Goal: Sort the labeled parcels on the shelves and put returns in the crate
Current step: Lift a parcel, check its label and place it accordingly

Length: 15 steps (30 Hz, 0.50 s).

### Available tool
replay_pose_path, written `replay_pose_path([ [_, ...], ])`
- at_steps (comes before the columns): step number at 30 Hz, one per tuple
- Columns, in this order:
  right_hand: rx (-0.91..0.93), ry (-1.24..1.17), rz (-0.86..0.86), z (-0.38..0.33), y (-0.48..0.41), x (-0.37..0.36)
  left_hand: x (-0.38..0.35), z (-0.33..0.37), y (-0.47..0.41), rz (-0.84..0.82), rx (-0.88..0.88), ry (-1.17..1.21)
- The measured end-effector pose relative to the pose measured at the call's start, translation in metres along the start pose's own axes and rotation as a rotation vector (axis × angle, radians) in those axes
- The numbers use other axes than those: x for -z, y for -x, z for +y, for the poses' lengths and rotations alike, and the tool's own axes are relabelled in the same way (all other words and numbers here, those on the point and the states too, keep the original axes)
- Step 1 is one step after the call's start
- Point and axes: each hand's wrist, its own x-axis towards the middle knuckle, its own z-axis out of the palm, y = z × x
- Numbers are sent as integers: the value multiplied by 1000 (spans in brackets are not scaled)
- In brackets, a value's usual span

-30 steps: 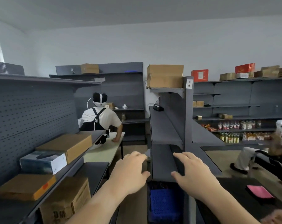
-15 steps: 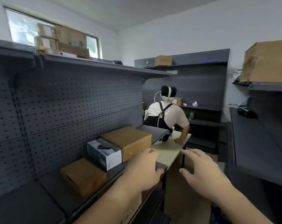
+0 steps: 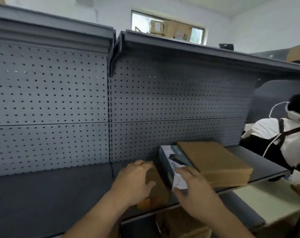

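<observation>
A grey pegboard back panel [image 3: 49, 103] is filling the left of the view, with a dark shelf [image 3: 42, 189] lying bare beneath it. Moving right, the left hand [image 3: 135, 179] is resting palm-down on a flat brown parcel [image 3: 158, 188] that is lying on this shelf; the fingers are spread over its top rather than curled around an edge, so whether they are gripping it cannot be told. An orange patch is showing at the parcel's near edge. Just beside it, a teal and white printed box [image 3: 173, 162] is standing on the same shelf, and the right hand [image 3: 195, 193] is covering its near end, fingers loosely apart and lying against the box's white face; a firm clamp is not visible. Touching the printed box on its right, a larger brown cardboard box [image 3: 216, 160] is sitting flat on the shelf. Below the shelf edge, 1 more brown carton [image 3: 181, 225] is showing, partly hidden. Above, cartons [image 3: 169, 29] are stacking up before a window on the top shelf. At far right, another person [image 3: 286, 134] in a white shirt with dark straps is leaning over a pale table [image 3: 266, 201].
</observation>
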Motion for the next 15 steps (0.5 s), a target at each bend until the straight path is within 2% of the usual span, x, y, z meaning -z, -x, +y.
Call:
replay_pose_path([
  [4, 148, -61, -137, 5, -25, -27, -14, -13, 17, -14, 189, 25],
  [8, 199, -143, -202, 18, -38, -43, -32, -9, 27, -17, 341, 54],
  [15, 239, -217, -266, 45, -36, -63, -66, -1, 34, -40, 464, 131],
])
